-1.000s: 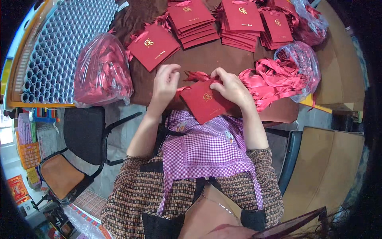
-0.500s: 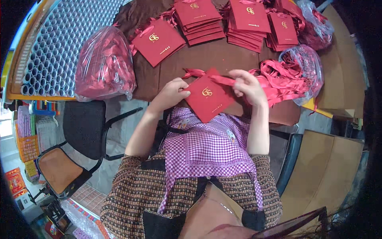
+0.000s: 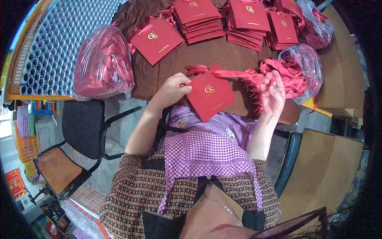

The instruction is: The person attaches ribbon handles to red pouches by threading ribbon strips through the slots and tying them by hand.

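My left hand (image 3: 175, 91) is closed on the left corner of a flat red paper gift bag (image 3: 211, 103) with a gold emblem, held tilted above the near table edge. From the bag's upper edge a red satin ribbon (image 3: 234, 74) stretches out to the right; a bunched part of it lies at the upper left. My right hand (image 3: 272, 93) is closed around the ribbon's far end, its fingers curled up. Just behind this hand lies a heap of loose red ribbons (image 3: 282, 71), spilling from a clear plastic bag (image 3: 312, 67).
Several stacks of red gift bags (image 3: 199, 20) line the back of the brown-covered table (image 3: 207, 55), with a single layer (image 3: 157, 42) at left. A clear bag of ribbons (image 3: 105, 63) stands beside a tray of tubes (image 3: 51, 51). A chair (image 3: 59, 171) and cardboard (image 3: 324, 171) flank me.
My right hand has moved right, away from the gift bag, drawing the ribbon out into a long stretch. My left hand and the bag have hardly moved.
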Action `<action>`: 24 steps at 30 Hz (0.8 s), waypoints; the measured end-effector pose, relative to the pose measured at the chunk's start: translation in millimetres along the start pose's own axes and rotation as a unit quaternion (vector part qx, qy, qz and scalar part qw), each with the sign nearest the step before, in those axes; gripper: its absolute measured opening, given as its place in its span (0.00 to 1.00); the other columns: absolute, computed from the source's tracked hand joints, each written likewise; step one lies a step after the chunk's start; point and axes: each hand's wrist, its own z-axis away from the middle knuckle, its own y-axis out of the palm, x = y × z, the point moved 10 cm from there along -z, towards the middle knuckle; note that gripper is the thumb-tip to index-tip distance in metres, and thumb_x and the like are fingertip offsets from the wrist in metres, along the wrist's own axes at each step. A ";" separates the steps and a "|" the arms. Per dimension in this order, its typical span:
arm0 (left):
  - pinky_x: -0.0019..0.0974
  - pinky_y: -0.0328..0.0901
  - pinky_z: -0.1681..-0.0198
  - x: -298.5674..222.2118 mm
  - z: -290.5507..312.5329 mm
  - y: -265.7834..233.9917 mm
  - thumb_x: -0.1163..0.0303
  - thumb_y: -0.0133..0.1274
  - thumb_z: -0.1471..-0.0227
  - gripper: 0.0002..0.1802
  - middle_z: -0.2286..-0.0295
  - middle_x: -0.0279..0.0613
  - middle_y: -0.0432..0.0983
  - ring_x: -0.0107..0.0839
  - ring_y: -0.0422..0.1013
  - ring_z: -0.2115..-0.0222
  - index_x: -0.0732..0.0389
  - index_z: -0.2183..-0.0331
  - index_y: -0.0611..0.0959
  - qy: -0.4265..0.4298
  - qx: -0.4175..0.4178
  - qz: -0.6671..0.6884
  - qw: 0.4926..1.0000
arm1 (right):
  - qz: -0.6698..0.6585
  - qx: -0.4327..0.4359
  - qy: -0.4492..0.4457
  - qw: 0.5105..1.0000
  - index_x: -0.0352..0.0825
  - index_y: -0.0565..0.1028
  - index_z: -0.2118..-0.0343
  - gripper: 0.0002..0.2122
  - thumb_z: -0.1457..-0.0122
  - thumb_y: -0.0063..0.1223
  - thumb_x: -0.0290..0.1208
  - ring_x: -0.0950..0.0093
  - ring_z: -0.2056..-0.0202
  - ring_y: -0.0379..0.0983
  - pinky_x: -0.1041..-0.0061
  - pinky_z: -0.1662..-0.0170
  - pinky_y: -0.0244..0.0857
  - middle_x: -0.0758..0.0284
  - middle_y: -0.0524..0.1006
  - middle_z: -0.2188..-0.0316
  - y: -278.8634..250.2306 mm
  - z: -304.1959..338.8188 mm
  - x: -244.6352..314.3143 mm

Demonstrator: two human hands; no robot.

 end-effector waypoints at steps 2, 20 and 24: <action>0.30 0.62 0.64 1.4 0.7 -2.0 0.74 0.55 0.55 0.12 0.71 0.40 0.72 0.28 0.68 0.69 0.70 0.66 0.81 -0.009 -0.010 0.005 1.000 | 0.060 -0.002 -0.009 0.998 0.28 0.63 0.43 0.27 0.49 0.53 0.16 0.68 0.52 0.70 0.67 0.50 0.68 0.57 0.71 0.50 -3.9 1.0 4.9; 0.33 0.65 0.64 -4.0 -2.3 -2.8 0.71 0.57 0.56 0.13 0.70 0.45 0.73 0.33 0.71 0.69 0.69 0.67 0.81 -0.008 -0.026 0.003 1.000 | 0.272 -0.171 -0.158 0.934 0.31 0.77 0.65 0.05 0.40 0.51 0.26 0.74 0.61 0.72 0.73 0.53 0.65 0.66 0.76 0.62 -5.8 5.3 16.7; 0.34 0.66 0.62 -6.2 -2.0 -2.2 0.71 0.57 0.55 0.13 0.69 0.45 0.73 0.35 0.72 0.67 0.68 0.66 0.80 0.012 -0.050 -0.018 0.999 | 0.313 -0.044 0.029 0.948 0.28 0.76 0.66 0.05 0.43 0.47 0.19 0.75 0.64 0.72 0.76 0.57 0.66 0.64 0.76 0.67 61.8 4.8 -45.7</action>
